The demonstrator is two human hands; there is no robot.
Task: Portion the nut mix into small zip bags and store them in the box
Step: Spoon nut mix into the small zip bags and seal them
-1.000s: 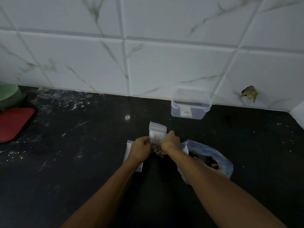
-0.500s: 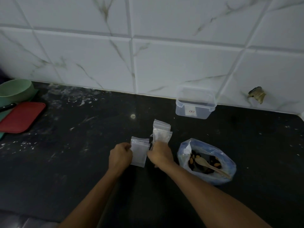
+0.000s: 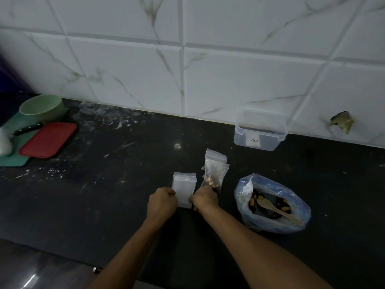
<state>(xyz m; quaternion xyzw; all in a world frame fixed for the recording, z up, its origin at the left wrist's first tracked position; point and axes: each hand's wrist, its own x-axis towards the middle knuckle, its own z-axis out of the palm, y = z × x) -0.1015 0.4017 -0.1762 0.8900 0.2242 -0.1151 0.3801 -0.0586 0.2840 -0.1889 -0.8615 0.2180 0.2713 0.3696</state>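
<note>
A small stack of empty zip bags [image 3: 184, 187] lies on the black counter [image 3: 116, 184]. My left hand [image 3: 162, 203] pinches its lower left corner and my right hand [image 3: 205, 198] pinches its lower right corner, fingers curled. Just right of the stack lie filled zip bags [image 3: 215, 170] with nuts showing at the lower end, partly hidden behind my right knuckles. The large blue-tinted bag of nut mix [image 3: 270, 203] stands open at the right with a wooden spoon [image 3: 275, 209] in it. The clear plastic box [image 3: 260, 132] sits open against the tiled wall.
At the far left are a green bowl [image 3: 42, 106], a red tray [image 3: 49, 139] on a green board [image 3: 14, 161], and a black-handled knife [image 3: 28, 128]. White powder smears mark the counter. The counter's front edge runs across the bottom left.
The nut-filled bag held up in both hands was laid down beside the other filled ones. Both hands then moved left and down onto the empty bag stack.
</note>
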